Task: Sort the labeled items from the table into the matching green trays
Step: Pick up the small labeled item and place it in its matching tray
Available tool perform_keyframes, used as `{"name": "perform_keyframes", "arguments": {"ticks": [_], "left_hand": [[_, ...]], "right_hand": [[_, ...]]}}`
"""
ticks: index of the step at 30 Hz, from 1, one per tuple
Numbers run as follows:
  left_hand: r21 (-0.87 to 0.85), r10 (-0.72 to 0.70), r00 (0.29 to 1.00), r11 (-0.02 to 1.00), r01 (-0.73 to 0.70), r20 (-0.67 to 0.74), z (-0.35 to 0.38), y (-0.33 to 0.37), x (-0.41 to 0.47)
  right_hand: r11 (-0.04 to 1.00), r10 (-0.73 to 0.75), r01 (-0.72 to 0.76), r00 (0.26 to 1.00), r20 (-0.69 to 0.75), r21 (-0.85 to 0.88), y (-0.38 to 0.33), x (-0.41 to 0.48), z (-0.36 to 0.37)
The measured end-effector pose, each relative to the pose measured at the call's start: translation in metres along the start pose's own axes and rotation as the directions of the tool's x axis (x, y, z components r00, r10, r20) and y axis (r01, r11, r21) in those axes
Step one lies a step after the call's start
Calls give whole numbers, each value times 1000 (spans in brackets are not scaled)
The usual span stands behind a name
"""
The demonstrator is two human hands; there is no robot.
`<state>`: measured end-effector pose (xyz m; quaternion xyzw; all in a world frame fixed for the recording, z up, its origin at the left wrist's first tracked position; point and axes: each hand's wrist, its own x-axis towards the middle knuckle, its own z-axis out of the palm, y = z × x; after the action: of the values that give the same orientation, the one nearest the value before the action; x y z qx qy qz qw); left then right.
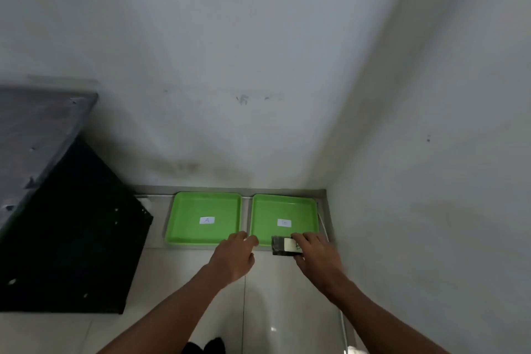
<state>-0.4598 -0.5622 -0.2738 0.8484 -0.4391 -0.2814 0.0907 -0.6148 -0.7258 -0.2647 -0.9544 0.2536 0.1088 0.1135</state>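
Two green trays sit side by side on the floor against the wall: tray A (184,227) left, the other tray (264,218) right. The right hand (317,253) has its fingers clamped on a dark labeled item (283,246) at the right tray's near edge. The left hand (234,259) hovers between the trays, fingers loosely curled, empty.

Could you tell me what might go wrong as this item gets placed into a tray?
1. The right hand pinches the dark labeled item by one end over the right tray's near rim; it could slip or catch there.
2. The item's label is blurred, so a mismatch with this tray cannot be ruled out.
3. The left hand hovers close and might bump the item.
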Motion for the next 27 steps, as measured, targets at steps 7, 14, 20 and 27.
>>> {"name": "perform_keyframes", "arguments": {"ticks": [7, 14, 20, 27], "left_hand": [[66, 41, 997, 997, -37, -70, 128, -75, 132], [110, 53, 996, 993, -45, -78, 232, -131, 216], [95, -13, 1000, 995, 14, -12, 270, -152, 262], [94, -76, 994, 993, 68, 82, 287, -170, 352]], "right_hand": [[999, -8, 6, 999, -51, -35, 40, 116, 175], [998, -17, 12, 998, -65, -69, 71, 190, 308], [1000, 1, -2, 1000, -26, -28, 95, 236, 360], [996, 64, -65, 998, 25, 60, 141, 322, 390]]}}
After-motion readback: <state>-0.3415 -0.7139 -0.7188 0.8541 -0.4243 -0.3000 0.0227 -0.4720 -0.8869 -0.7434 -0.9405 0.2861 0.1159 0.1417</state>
